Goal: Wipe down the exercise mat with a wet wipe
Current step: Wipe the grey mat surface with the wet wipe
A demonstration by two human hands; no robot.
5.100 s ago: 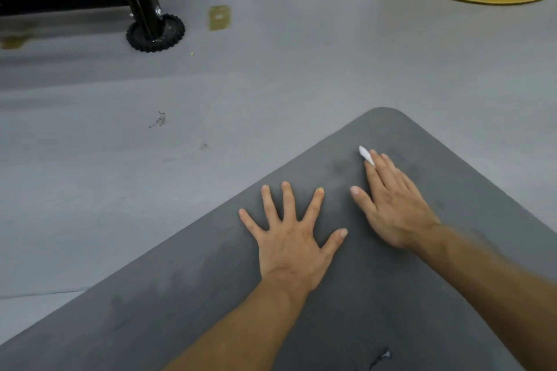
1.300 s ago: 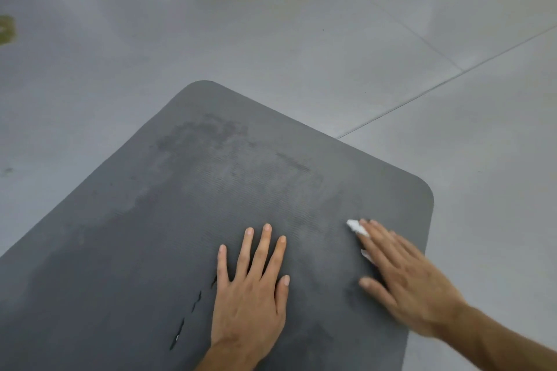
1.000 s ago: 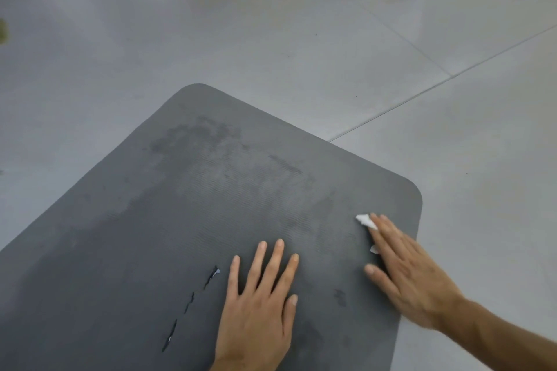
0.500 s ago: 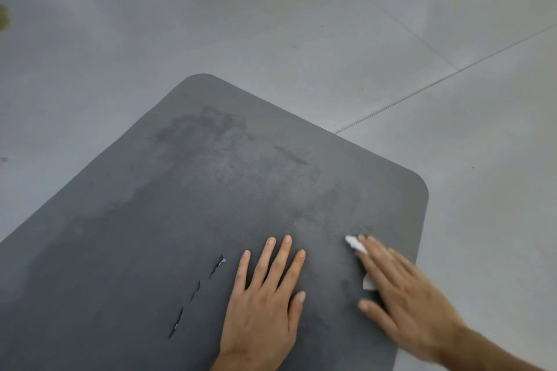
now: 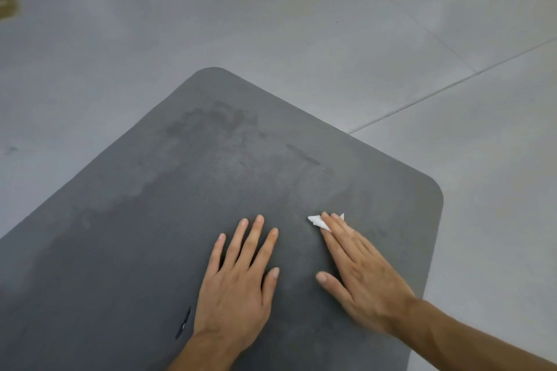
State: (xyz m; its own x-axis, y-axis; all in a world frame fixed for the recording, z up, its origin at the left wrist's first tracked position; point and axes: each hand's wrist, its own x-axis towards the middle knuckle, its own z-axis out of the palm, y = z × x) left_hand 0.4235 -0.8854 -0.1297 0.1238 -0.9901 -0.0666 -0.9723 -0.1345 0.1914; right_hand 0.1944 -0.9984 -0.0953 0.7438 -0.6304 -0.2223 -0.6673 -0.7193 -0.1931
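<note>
Both hands lie flat on the dark grey exercise mat (image 5: 150, 235), which is spread on the grey floor (image 5: 301, 39). The left hand (image 5: 238, 286) rests palm down with straight, slightly spread fingers, its grip released and holding nothing. Just beside it the right hand (image 5: 361, 274), grip likewise loose, presses a small white wet wipe (image 5: 316, 221) onto the mat under straight fingers, the wipe's ends poking out past the fingertips, while a short tear (image 5: 183, 322) shows by the left wrist.
</note>
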